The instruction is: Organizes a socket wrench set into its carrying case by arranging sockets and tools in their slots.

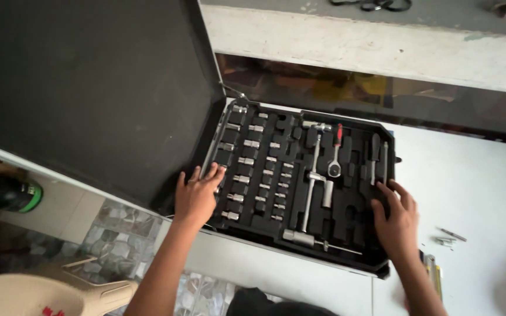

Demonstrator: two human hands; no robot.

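Setting: white tabletop (475, 193) over a patterned tile floor (118, 240), with a white ledge (352, 47) behind.
Near edge: tan plastic chair (48, 295) at lower left; a dark round object with a green band (8, 193) further left.
Left hand (196, 196): flat, fingers spread, resting on the left edge of the case tray (300, 187), beside the socket rows (247, 169); its grip holds nothing.
Right hand (396, 219): fingers spread, lying on the tray's right edge, gripping nothing.
Tray: black foam, on the tabletop between both hands, holding sockets, a long bar (310, 187), and a red-handled ratchet (336, 153).
Right of tray: small bits (449, 237) loose on the tabletop.
Far: open black lid (83, 88) standing up at left.
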